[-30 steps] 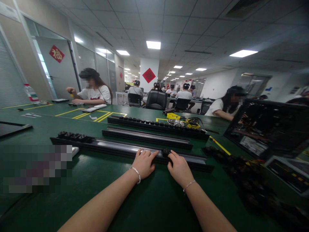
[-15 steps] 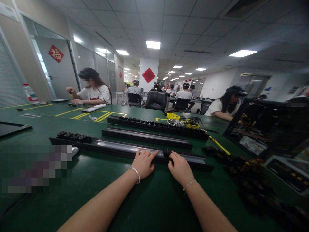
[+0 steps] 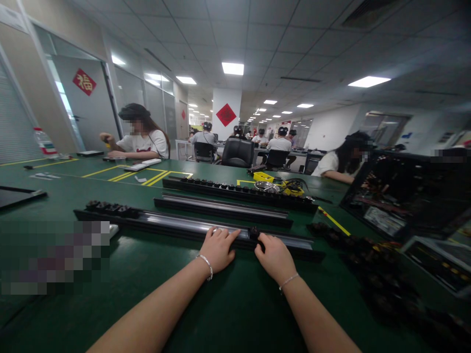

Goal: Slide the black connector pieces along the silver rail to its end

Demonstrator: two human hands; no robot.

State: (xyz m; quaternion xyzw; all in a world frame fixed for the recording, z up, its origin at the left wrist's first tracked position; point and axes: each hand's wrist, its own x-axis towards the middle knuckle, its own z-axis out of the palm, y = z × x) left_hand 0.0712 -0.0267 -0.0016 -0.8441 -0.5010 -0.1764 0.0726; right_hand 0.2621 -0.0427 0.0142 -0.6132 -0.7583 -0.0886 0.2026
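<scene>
A long black rail [image 3: 172,221] with a shiny inner channel lies across the table in front of me. Several small black blocks [image 3: 110,208] sit at its left end. A single black block [image 3: 253,232] stands in the channel right of centre. My left hand [image 3: 220,249] rests on the rail's near edge, its fingers apart and the index finger stretched towards that block. Close against the block's near right side is my right hand [image 3: 273,255], its fingers curled together. What lies under those fingertips is hidden.
Behind lie a second rail [image 3: 224,210] and a third rail [image 3: 206,185] filled with black blocks. More dark blocks [image 3: 390,284] are heaped at right, near an open black computer case [image 3: 401,196] and a metal box [image 3: 437,262]. Co-workers sit beyond the green table [image 3: 147,304].
My right fingertips have drawn slightly down and towards me from the single block's top. My left hand and the rail look almost the same.
</scene>
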